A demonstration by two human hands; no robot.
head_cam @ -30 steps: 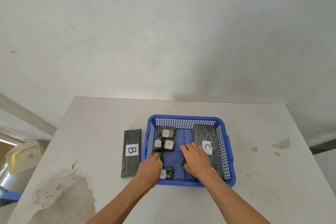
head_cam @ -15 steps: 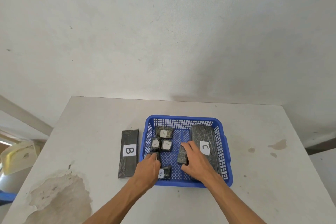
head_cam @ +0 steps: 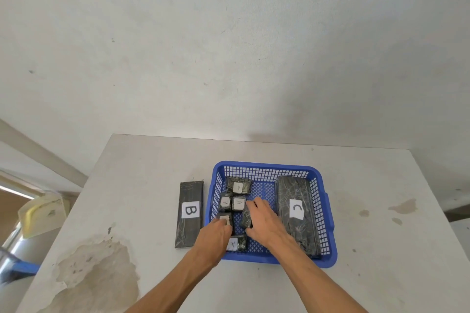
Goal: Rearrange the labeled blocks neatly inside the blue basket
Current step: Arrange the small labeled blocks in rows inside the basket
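Observation:
A blue mesh basket (head_cam: 264, 167) sits on the table. Along its right side lies the long black block labelled C (head_cam: 297, 213). Several small black A blocks (head_cam: 238, 187) cluster at its left, with one more A block (head_cam: 237, 243) near the front wall. My left hand (head_cam: 215, 236) reaches over the left wall and grips a small labelled block (head_cam: 225, 218). My right hand (head_cam: 264, 221) holds another small black block (head_cam: 246, 217) on edge in the basket's middle. The long block labelled B (head_cam: 190, 212) lies on the table just left of the basket.
The pale table (head_cam: 142, 185) has a patch of peeled surface (head_cam: 94, 264) at front left and small stains (head_cam: 404, 206) at right. A wall stands behind it. A yellowish container (head_cam: 43, 213) sits below the table's left edge.
My right hand has carried its small block leftward from beside the C block toward the cluster of A blocks. My left hand has stayed on its small block at the left wall.

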